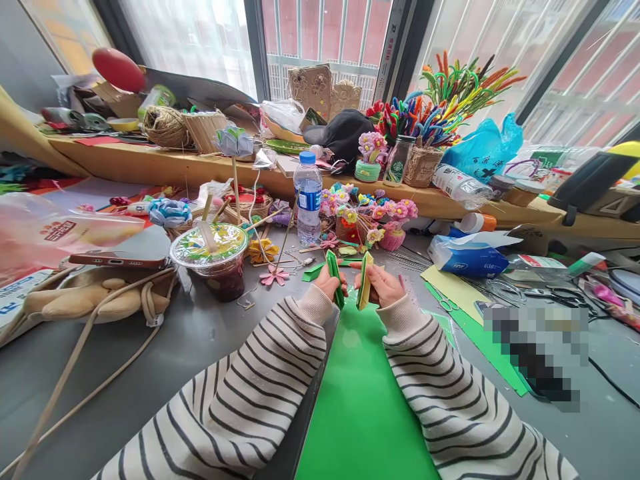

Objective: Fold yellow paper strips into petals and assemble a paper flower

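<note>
Above a long green sheet (370, 407), my left hand (325, 285) is closed round a folded green paper piece (336, 275), held upright. A short gap to its right, my right hand (385, 287) pinches a folded yellow-and-green paper piece (365, 288), its yellow side showing. The two pieces face each other without touching. Just behind my left hand lies a flat green paper piece (313, 272). Right of my right hand are a pale yellow sheet (456, 293), a green paper strip (503, 363) and small scissors (441, 300).
A lidded drink cup (213, 267), a water bottle (308, 200) and crocheted flowers (350, 213) stand behind my hands. A phone (123, 257) rests at left on a plush bag (100, 300). A blue tissue pack (467, 257) lies at right. Craft supplies crowd the wooden ledge (240, 170).
</note>
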### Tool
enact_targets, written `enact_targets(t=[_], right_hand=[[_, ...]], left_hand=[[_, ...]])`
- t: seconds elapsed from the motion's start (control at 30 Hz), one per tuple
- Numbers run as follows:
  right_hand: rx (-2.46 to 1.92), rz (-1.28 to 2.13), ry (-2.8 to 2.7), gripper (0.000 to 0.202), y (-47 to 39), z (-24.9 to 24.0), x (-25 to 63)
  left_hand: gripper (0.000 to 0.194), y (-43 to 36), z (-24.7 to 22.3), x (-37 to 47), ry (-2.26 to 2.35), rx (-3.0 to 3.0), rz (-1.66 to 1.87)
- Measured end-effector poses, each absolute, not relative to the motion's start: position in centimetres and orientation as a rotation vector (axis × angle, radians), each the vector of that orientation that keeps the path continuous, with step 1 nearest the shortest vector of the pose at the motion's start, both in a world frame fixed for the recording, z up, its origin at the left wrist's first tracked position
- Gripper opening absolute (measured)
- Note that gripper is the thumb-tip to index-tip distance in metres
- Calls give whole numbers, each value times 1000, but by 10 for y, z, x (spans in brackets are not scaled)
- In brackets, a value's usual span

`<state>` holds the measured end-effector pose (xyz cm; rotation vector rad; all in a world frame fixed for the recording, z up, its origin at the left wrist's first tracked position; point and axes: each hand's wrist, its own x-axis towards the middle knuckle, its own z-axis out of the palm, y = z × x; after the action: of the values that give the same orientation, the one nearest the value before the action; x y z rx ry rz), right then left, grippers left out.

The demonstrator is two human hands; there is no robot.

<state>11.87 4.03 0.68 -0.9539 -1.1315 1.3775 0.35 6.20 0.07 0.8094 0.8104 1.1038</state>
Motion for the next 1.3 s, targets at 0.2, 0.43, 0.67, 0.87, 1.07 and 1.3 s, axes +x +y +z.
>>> enact_targets(t=[0.2,0.43,0.67,0.87,1.07,1.3], right_hand=[[-911,1464,-1207,37,42,6,120],[-914,1404,-1163,34,41,7,119],[-971,1361,-1161,33,45,5,122],[-1000,1306,-1122,29,47,-1,124],[-1028,1286,-1040,31,46,2,124],[-1065,1262,-1116,31,42,6,123]], left_hand=[[18,64,-3,2,825,939,1109],[12,61,-6,1,797,1114,1119],[12,59,0,3,831,1063,1053],[10,56,-1,2,790,1091,1076],[20,59,-8,1,849,1221,1189],[20,62,-9,3,812,1140,1133]])
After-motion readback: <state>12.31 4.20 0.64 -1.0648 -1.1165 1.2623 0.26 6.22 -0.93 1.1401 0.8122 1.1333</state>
